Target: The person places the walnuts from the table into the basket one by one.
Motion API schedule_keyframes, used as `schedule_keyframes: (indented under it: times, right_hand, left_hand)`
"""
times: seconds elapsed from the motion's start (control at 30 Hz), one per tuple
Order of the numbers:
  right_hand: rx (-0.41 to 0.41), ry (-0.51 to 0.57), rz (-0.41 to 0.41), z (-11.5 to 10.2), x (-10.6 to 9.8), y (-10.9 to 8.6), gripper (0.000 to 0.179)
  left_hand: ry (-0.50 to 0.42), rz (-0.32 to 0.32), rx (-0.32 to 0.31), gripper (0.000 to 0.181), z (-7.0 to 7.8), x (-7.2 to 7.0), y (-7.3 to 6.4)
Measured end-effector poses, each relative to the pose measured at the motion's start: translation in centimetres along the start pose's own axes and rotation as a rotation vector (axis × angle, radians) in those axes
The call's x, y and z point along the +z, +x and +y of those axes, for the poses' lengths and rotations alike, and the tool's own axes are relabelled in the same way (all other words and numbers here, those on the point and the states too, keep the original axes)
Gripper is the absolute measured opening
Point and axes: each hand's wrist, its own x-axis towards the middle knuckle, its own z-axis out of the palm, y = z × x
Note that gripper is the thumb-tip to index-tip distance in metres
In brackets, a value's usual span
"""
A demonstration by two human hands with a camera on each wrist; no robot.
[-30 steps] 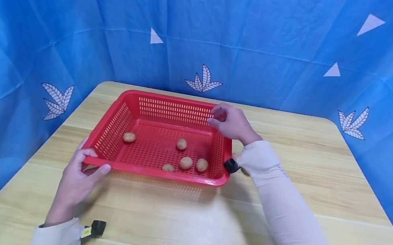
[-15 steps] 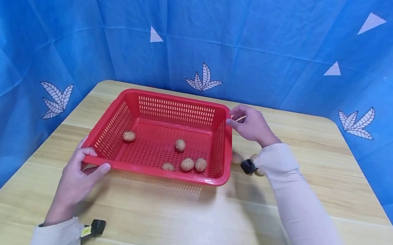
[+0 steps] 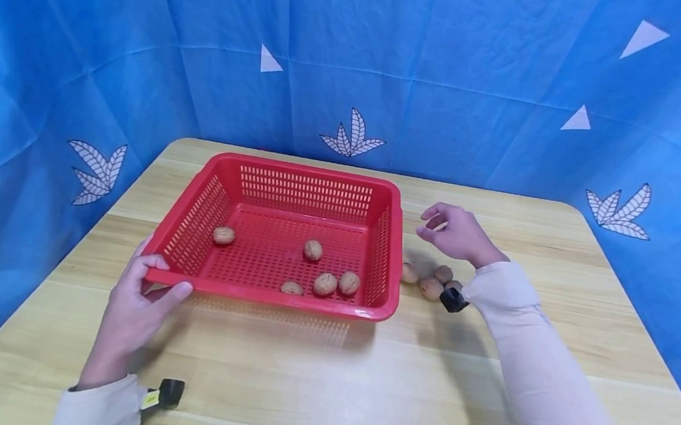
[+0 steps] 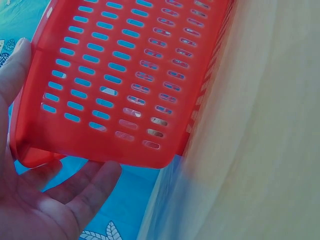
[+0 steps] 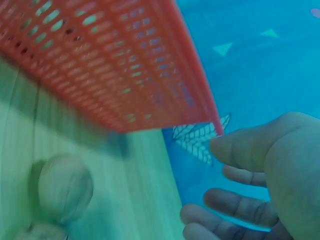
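A red plastic basket (image 3: 292,301) with slotted walls stands on the wooden table, several walnuts (image 3: 324,284) lying on its floor. My left hand (image 3: 133,315) grips its near left corner, thumb over the front rim and fingers round the left side. In the left wrist view the slotted wall (image 4: 100,75) rises beside that hand. Off the basket's right side, my right hand (image 3: 456,234) hovers over the table, its fingers loosely bent and holding nothing. Below it, several more walnuts (image 3: 431,288) lie close together; the right wrist camera partly covers one. A walnut (image 5: 65,187) also shows in the right wrist view.
The light wooden table (image 3: 295,390) has rounded far corners. A blue curtain (image 3: 348,31) with white triangles and leaf prints hangs behind it and along both sides.
My right hand has moved from over the basket's far right corner out to the right, uncovering the walnuts on the table. A few walnuts inside shifted slightly. My left hand stayed put.
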Motion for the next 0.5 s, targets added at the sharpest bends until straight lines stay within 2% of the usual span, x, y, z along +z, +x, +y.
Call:
schedule_keyframes:
  times: [0.23,0.5]
  right_hand:
    - [0.016,-0.093,-0.070,1.9,0.0,-0.6,0.034]
    - [0.029,-0.121,-0.130,3.5,-0.1,-1.1,0.038]
  left_hand:
    - [0.001,0.003,0.001,0.047,-0.1,0.0,0.0]
    - [-0.008,0.006,0.018,0.046,-0.3,-0.1,0.0]
